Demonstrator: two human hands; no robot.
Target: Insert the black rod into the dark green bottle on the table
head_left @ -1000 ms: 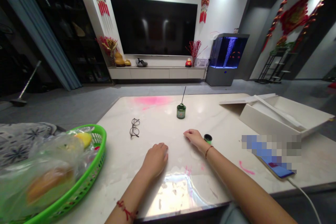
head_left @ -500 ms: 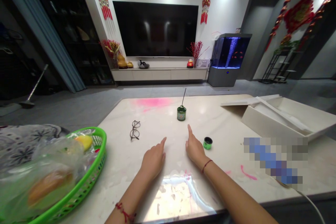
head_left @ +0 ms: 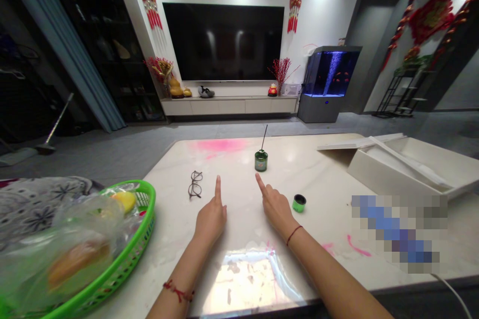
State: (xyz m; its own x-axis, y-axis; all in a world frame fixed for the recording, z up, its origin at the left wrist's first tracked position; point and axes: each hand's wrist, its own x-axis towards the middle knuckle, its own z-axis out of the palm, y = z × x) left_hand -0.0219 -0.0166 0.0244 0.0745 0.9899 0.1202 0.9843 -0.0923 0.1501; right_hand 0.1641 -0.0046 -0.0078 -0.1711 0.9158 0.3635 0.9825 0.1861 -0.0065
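My left hand (head_left: 210, 220) is over the white table with its index finger stretched out and the other fingers curled; nothing is in it. A pair of eyeglasses (head_left: 195, 185) lies to its left. My right hand (head_left: 276, 207) also points its index finger forward and holds nothing. That fingertip is just in front of a small green glass bottle (head_left: 261, 161), which stands upright with one thin dark stick in its neck. Right of this hand sits a small green ring-shaped piece (head_left: 299, 203) with a dark inside, apart from the fingers.
At the left is a green plastic basket (head_left: 148, 214) with bagged food. A white box (head_left: 377, 172) with its lid leaning on it stands at the right, near a blurred-out patch and a white cable (head_left: 451, 293). Pink stains (head_left: 220, 145) mark the white table (head_left: 168, 239).
My left hand has moved left and its index finger now points more straight ahead. My right fingertip has shifted left, to in front of the bottle. The view has moved slightly.
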